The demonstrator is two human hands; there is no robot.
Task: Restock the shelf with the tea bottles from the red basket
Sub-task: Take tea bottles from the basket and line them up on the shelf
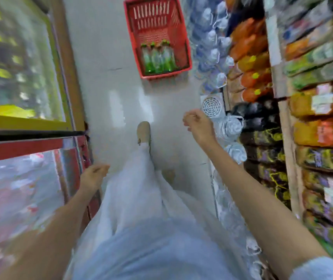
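A red basket [137,27] stands on the floor ahead of me, at the top middle. Three green-capped tea bottles [158,57] lie side by side at its near end. My left hand [92,176] hangs low beside my leg, fingers loosely curled, holding nothing. My right hand [198,126] is raised in front of the shelf, fingers loosely curled and empty, well short of the basket. The view is blurred by motion.
Shelves [287,126] of packaged goods and bottles run along the right. Packs of water bottles [212,53] line the floor at their foot. Glass-topped freezers [20,77] stand on the left. A narrow white tiled aisle [105,57] lies between, with a floor drain [212,107].
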